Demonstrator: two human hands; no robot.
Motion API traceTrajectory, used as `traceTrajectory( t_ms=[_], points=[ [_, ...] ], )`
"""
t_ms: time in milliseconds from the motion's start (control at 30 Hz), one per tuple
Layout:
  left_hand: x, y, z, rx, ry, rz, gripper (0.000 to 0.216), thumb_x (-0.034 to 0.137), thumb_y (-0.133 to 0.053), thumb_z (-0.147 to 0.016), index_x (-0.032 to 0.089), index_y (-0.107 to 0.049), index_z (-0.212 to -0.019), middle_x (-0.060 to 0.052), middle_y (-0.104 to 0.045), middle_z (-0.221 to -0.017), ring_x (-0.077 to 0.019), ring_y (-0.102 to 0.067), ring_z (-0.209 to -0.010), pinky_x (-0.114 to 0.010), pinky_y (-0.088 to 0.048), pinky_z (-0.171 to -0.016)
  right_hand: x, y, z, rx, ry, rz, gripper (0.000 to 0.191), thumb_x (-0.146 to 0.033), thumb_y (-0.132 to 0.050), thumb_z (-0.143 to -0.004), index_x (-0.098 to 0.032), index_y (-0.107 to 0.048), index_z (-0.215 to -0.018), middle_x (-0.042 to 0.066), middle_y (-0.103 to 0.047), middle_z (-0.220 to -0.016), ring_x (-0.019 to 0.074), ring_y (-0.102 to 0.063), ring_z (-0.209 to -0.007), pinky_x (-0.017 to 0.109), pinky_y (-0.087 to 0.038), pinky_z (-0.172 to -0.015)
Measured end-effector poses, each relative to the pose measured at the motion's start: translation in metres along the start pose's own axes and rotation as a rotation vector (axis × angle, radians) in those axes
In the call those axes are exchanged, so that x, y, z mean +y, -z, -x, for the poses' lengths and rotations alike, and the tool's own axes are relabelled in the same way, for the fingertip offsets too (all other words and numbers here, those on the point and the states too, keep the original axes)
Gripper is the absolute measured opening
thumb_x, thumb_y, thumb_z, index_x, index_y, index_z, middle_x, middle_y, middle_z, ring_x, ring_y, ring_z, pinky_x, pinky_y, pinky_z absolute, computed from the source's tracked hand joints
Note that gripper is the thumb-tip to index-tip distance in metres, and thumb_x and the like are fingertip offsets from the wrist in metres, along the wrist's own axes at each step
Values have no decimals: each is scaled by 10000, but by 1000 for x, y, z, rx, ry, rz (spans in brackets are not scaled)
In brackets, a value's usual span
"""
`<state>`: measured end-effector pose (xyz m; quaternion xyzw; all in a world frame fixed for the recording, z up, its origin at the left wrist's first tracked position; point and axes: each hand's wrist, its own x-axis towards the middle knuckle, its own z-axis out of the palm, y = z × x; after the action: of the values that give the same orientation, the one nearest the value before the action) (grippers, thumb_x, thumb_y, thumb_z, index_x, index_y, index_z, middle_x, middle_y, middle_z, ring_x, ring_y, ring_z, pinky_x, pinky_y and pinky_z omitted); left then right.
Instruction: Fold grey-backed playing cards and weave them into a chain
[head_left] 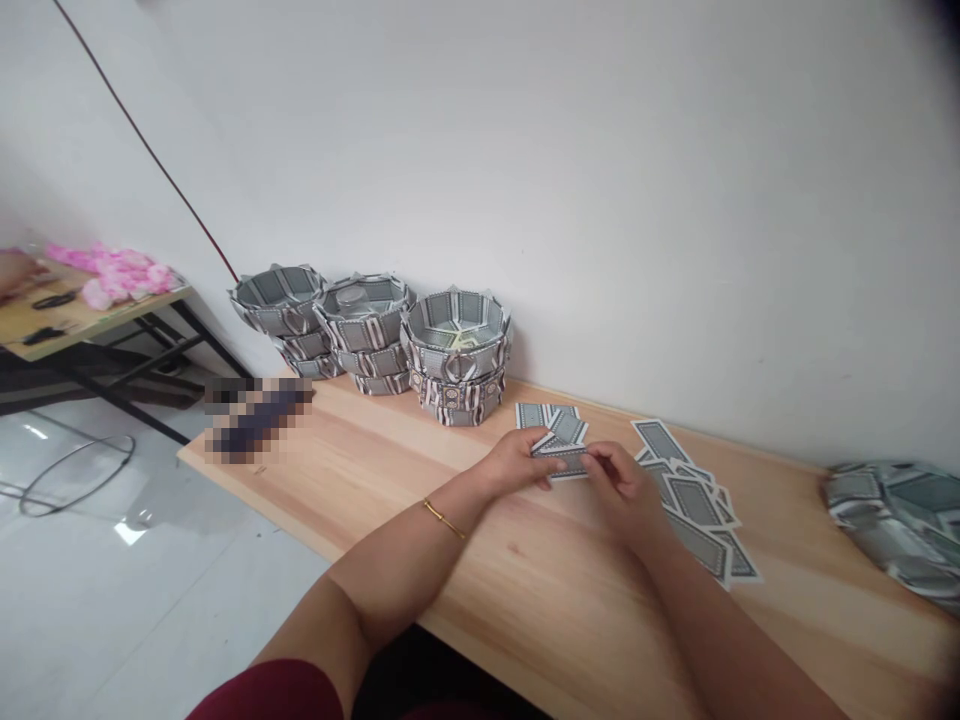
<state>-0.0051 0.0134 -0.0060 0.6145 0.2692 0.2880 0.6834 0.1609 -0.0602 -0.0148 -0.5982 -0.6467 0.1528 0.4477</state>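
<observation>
**Q:** On the wooden table (525, 590), what are the two hands doing?

**A:** Both meet near the middle of the tabletop, close to the white wall (600, 200). The left hand (517, 462) and the right hand (619, 485) are each closed in a pinch on the same folded playing cards (562, 440), a small grey-backed cluster with white borders. The left hand grips its left edge, the right hand its right edge. The cluster sits just above the tabletop; I cannot tell whether it touches the wood. A thin gold bracelet (444, 519) circles the left wrist.

**Q:** What lies around them?

**A:** Just right of the right hand, loose cards (694, 500) lie spread face down, overlapping. Behind and left of the hands, against the wall, stand three stacks of bowls (375, 335) made from folded cards, side by side and touching. At the far right edge of the table rests another card piece (896, 525), lying tilted. A blurred dark object (255, 418) sits at the table's left corner.

**Q:** And beyond the table?

**A:** Well apart, at far left, a second table (90, 315) holds pink flowers (112, 270). A wire hoop (75, 475) lies on the glossy floor.
</observation>
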Motion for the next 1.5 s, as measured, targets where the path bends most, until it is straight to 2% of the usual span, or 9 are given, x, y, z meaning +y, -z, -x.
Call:
traceTrajectory(
  t_ms=[167,333,433,533,733,900,1100,1233,1500],
  points=[
    [-3,2,-2,32,11,61,467,471,-704,-623,113,-587,-900,-26,-566,-782,-94,-540,-620,-217,-507,-512,1,2,-2,47,-28,6,175,-371,-438,-878,-224,-531,-894,21,-595,-790,169,-549,-699,281,-439,-629],
    [-4,3,-2,28,-14,0,435,505,-655,-668,110,-601,-842,-18,-556,-727,-105,-527,-617,-233,-488,-527,3,1,-3,-94,59,14,170,-333,-436,-888,-223,-560,-925,38,-615,-840,182,-570,-762,297,-439,-679],
    [-4,3,-1,5,-57,-69,414,500,-644,-681,105,-605,-800,5,-522,-648,-76,-474,-544,-207,-438,-498,5,-2,-1,-97,-3,0,175,-355,-474,-870,-219,-559,-940,35,-630,-819,182,-581,-723,297,-442,-657],
    [-6,3,-2,5,-53,-24,428,509,-651,-670,108,-600,-815,1,-535,-659,-84,-491,-553,-220,-447,-517,6,-2,-1,-69,-80,-21,192,-398,-491,-857,-218,-554,-884,17,-632,-759,173,-577,-670,282,-437,-613],
    [-7,3,-4,60,11,88,452,526,-659,-653,118,-567,-826,-11,-560,-710,-115,-547,-631,-248,-483,-551,5,1,-1,-122,-85,21,239,-417,-452,-869,-215,-564,-810,-9,-595,-664,157,-537,-607,264,-403,-576],
    [-3,2,-2,29,-6,-14,430,538,-606,-702,118,-564,-786,13,-531,-620,-82,-488,-519,-207,-424,-477,5,-1,0,-149,-58,-30,237,-409,-461,-862,-208,-558,-783,0,-608,-693,159,-542,-636,254,-400,-592],
    [-5,2,-1,90,-70,-58,413,529,-560,-748,117,-548,-744,40,-467,-544,-60,-428,-452,-181,-349,-430,6,-3,-1,-202,-91,-94,239,-409,-467,-861,-205,-562,-780,-6,-596,-692,152,-527,-636,246,-391,-594],
    [-6,2,-2,88,-65,-13,418,531,-572,-737,114,-540,-736,26,-493,-570,-74,-457,-477,-198,-388,-454,4,-2,-1,-162,-107,-93,246,-407,-467,-865,-208,-550,-746,-15,-565,-659,146,-504,-617,246,-373,-585],
    [-5,1,-4,53,0,50,451,526,-652,-658,98,-574,-778,2,-544,-637,-77,-482,-523,-202,-427,-492,2,3,-3,63,-268,-193,274,-457,-488,-852,-209,-540,-748,-30,-519,-593,135,-487,-570,245,-378,-571]
  ],
)
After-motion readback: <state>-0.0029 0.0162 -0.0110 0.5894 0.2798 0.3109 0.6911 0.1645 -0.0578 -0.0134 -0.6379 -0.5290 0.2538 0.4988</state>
